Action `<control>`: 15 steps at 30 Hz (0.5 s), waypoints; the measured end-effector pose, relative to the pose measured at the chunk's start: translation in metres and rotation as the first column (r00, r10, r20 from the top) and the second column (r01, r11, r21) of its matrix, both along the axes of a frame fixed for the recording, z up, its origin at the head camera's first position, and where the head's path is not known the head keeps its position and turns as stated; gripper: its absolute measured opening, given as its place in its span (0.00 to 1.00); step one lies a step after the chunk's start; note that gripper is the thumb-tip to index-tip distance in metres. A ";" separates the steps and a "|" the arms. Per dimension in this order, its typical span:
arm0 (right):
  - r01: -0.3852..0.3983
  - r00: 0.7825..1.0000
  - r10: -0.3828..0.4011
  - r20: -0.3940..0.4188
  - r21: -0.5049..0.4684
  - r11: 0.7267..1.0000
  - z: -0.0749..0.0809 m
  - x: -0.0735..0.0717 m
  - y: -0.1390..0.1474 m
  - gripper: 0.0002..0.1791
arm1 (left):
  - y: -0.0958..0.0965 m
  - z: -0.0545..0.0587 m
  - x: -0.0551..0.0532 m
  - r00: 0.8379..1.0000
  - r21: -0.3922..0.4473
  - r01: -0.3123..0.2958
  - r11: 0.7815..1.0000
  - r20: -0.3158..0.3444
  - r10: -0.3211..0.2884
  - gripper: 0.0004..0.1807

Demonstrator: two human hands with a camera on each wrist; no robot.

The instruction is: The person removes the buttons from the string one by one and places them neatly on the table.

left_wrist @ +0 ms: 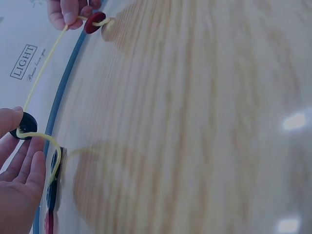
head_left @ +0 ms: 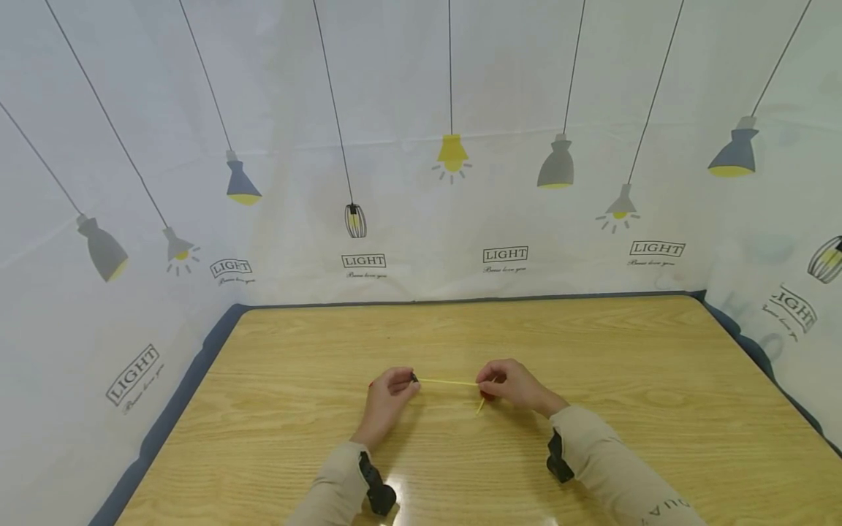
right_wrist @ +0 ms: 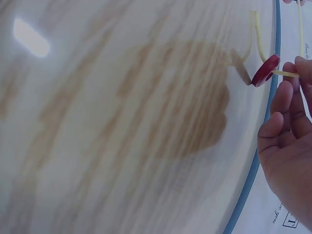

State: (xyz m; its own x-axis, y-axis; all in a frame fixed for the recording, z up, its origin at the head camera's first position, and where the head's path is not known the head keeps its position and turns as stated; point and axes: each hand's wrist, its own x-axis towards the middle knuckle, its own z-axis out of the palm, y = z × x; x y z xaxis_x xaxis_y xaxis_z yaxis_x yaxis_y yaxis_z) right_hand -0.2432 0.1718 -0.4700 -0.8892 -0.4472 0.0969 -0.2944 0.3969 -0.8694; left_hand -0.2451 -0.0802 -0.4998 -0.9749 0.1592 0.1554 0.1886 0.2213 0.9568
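Observation:
A yellow string [head_left: 447, 381] runs taut between the two hands above the wooden table. My left hand [head_left: 387, 403] pinches a black round button [left_wrist: 29, 123] between thumb and fingers. The string passes through this button, and its loose tail [left_wrist: 57, 151] curves down beside the palm in the left wrist view. My right hand [head_left: 516, 383] pinches the string between thumb and fingertips. Close by those fingers, a red round button [right_wrist: 266, 70] hangs threaded on the string at the table surface, with a short string end [right_wrist: 259, 36] beyond it.
Past the left hand lie a dark flat piece [left_wrist: 52, 183] and a red one [left_wrist: 49, 222] on the table, partly hidden by the hand. The glossy wooden table [head_left: 296, 343] has a blue border, and a white sheet with printed lamps [head_left: 408, 88] stands behind it.

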 end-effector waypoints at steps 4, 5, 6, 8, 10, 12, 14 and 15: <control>0.003 1.000 -0.003 0.007 0.000 1.000 -0.014 -0.008 0.004 0.05 | -0.006 0.002 0.000 1.000 -0.019 -0.019 1.000 -0.003 0.019 0.19; 0.002 1.000 -0.002 0.006 0.002 1.000 -0.016 -0.009 0.005 0.06 | -0.008 0.002 -0.001 1.000 -0.025 -0.024 0.999 0.005 0.024 0.20; -0.001 1.000 0.001 0.007 0.003 1.000 -0.017 -0.010 0.005 0.06 | -0.010 0.002 -0.001 1.000 -0.031 -0.027 0.999 0.008 0.027 0.20; -0.006 1.000 0.006 0.008 0.003 1.000 -0.018 -0.010 0.006 0.06 | -0.014 0.003 -0.001 0.999 -0.041 -0.030 0.999 0.015 0.030 0.20; -0.010 1.000 0.009 0.004 0.008 1.000 -0.014 -0.007 0.006 0.06 | -0.018 0.005 -0.001 0.999 -0.052 -0.034 0.998 0.021 0.035 0.20; -0.014 1.000 0.014 0.005 0.007 1.000 -0.007 -0.003 0.005 0.05 | -0.021 0.010 0.001 0.999 -0.057 -0.040 0.998 0.024 0.042 0.19; -0.020 1.000 0.020 -0.001 0.005 1.000 0.001 0.002 0.003 0.05 | -0.023 0.018 0.004 0.999 -0.063 -0.048 0.997 0.022 0.049 0.18; -0.023 1.000 0.023 -0.002 0.006 1.000 0.006 0.004 0.003 0.05 | -0.023 0.022 0.006 0.998 -0.064 -0.051 0.997 0.022 0.053 0.18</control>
